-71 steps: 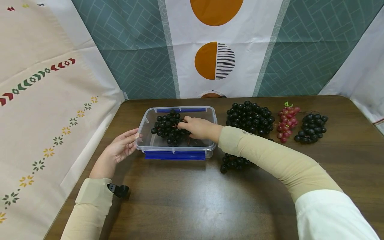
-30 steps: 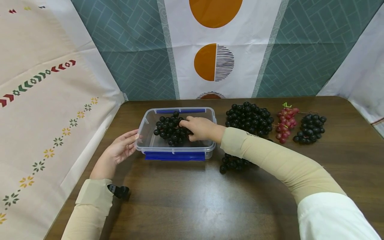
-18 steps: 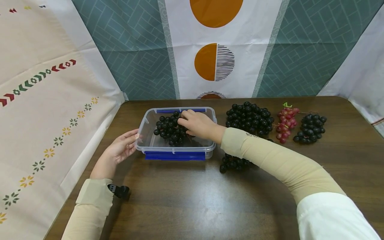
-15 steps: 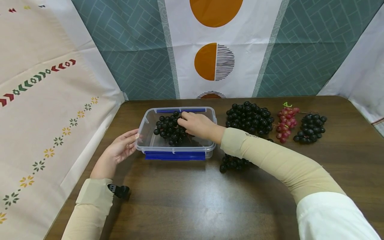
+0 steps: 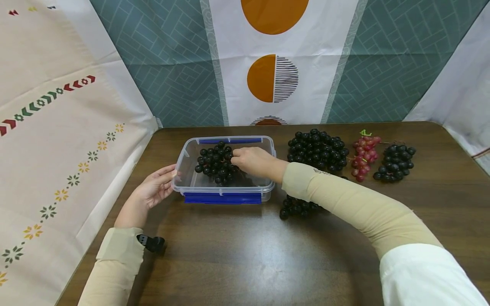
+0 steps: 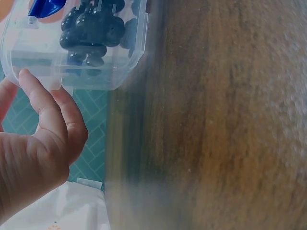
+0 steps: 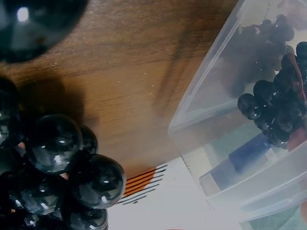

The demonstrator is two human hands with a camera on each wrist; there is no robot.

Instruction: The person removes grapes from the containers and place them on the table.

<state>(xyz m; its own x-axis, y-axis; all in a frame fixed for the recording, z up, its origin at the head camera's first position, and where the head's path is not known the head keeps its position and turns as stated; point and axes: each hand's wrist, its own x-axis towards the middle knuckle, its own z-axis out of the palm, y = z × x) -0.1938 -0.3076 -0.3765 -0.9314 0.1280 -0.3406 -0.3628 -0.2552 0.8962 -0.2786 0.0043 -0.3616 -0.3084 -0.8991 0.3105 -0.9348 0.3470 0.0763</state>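
Note:
A clear plastic box (image 5: 222,189) with blue clips stands lidless on the table, a bunch of black grapes (image 5: 214,163) lying in it. My right hand (image 5: 254,162) reaches over the box's right side and pinches at the bunch's right edge; the hand itself hides the fingertips. In the right wrist view, the grapes (image 7: 285,105) and their reddish stem show through the box wall. My left hand (image 5: 155,187) rests its extended fingers against the box's left end. The left wrist view shows those fingers (image 6: 41,103) at the box's end wall.
Right of the box lies a big heap of black grapes (image 5: 317,148). Beyond it are a red grape bunch (image 5: 365,157) and a smaller black bunch (image 5: 396,163). Another black bunch (image 5: 298,207) sits partly under my right forearm. Patterned cloth (image 5: 183,68) hangs behind the table.
The bunch in the box has shifted slightly to the right since the earliest frame. My right hand's fingers lifted and spread over it, then came down together at its right edge. The left hand stays put.

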